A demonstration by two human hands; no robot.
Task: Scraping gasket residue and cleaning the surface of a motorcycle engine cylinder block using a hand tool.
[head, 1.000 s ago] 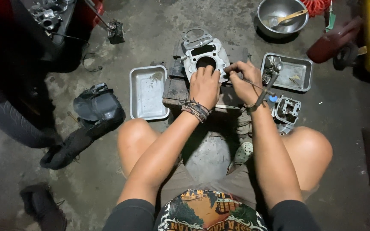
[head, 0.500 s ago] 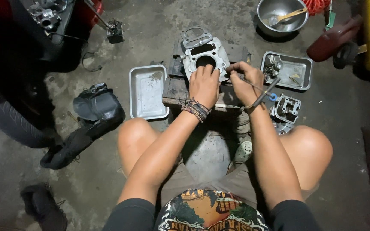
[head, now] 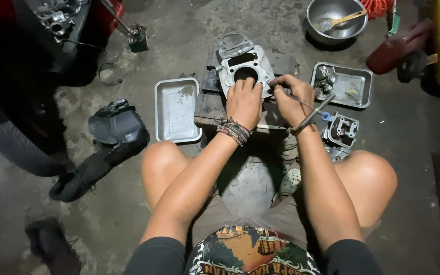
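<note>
Left hand (head: 244, 101): lies palm-down on the engine cylinder block (head: 244, 69), fingers spread flat along its near edge; grip released, pressing rather than grasping.
Right hand (head: 292, 99): grip clenched around a thin metal tool (head: 311, 113), whose tip meets the right near edge of the block while its long shaft runs back past the wrist.
Cylinder block: grey cast metal with a round bore, lying flat on a dark wooden block (head: 211, 104) on the concrete floor (head: 189, 40), between the person's bare knees.
Gasket (head: 234, 43): thin, pale, just beyond the cylinder block.
Left tray (head: 175, 109): shallow steel tray, touching the wooden block's left side.
Right tray (head: 343, 84): steel tray with small parts, just right of the right hand.
Cylinder head (head: 340, 130): on the floor near the right forearm.
Steel bowl (head: 336, 18): far right, with a brush in it.
</note>
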